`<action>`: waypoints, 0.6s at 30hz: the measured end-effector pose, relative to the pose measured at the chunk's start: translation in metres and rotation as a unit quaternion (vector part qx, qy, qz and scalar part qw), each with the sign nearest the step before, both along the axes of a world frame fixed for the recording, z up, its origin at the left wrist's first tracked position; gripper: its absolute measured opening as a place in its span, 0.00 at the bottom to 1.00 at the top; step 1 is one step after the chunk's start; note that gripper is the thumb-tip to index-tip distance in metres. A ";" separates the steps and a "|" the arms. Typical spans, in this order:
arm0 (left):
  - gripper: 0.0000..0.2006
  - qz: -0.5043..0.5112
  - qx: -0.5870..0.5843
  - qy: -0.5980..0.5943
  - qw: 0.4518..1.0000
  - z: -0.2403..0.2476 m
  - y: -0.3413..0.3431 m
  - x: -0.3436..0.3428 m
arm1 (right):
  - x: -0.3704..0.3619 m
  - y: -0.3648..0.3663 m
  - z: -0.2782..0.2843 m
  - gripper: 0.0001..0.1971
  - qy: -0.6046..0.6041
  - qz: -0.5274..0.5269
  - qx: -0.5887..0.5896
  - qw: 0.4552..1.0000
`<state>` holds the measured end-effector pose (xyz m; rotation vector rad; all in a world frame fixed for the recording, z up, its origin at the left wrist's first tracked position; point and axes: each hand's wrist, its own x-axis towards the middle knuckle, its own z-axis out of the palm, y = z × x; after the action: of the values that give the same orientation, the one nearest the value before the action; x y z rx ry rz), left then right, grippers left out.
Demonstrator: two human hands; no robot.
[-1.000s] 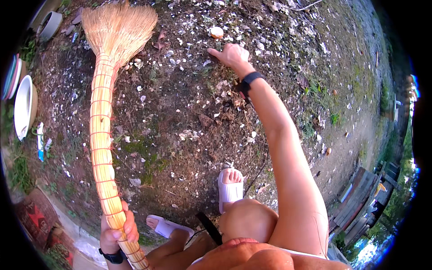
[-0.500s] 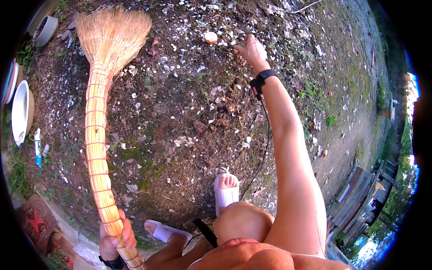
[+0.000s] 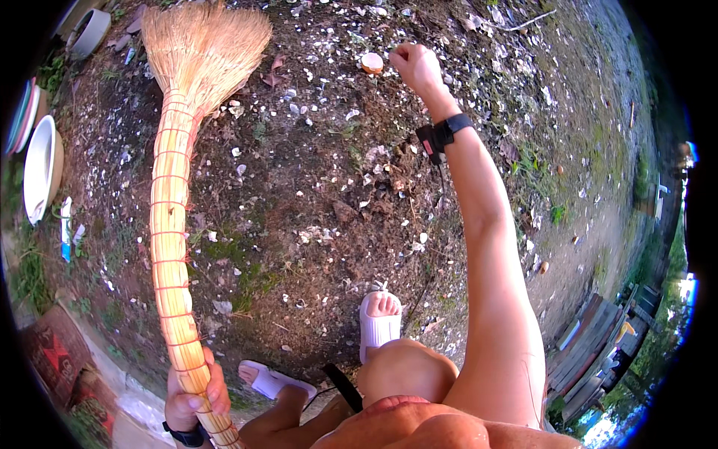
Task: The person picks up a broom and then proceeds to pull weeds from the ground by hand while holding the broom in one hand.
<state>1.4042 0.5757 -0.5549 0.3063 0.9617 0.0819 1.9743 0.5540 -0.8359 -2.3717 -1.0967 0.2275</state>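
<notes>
My left hand [image 3: 196,396] is wrapped round the lower handle of a straw broom [image 3: 170,217]. The broom's stalks are bound with red cord, and its fanned bristles point away from me at the far left. Out ahead, my right hand [image 3: 419,71] reaches low over the littered ground with its fingers drawn together. Whatever those fingers hold, if anything, is hidden. Just left of its fingertips lies a broken eggshell [image 3: 372,63], brown outside and pale inside. A black strap with a small box [image 3: 440,136] sits on my right wrist.
Dirt ground [image 3: 299,202] is strewn with white fragments and dry leaves. A white basin [image 3: 43,168] and stacked dishes [image 3: 24,116] stand at the left edge. Wooden boards [image 3: 587,348] lie at the right. My white sandals [image 3: 380,329] are below, and a thin stick [image 3: 527,22] lies far right.
My right hand has come closer to the eggshell, and its spread fingers have drawn together. The view has shifted slightly. My left hand keeps its grip on the broom.
</notes>
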 end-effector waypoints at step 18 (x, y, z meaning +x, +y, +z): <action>0.32 0.000 0.000 -0.015 1.000 0.000 0.011 -0.002 | -0.052 0.078 -0.017 0.12 -0.080 0.042 -0.006 0.996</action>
<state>1.4019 0.5867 -0.5553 0.3035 0.9324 0.0865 1.9220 0.6322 -0.8528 -2.3911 -1.2731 0.0729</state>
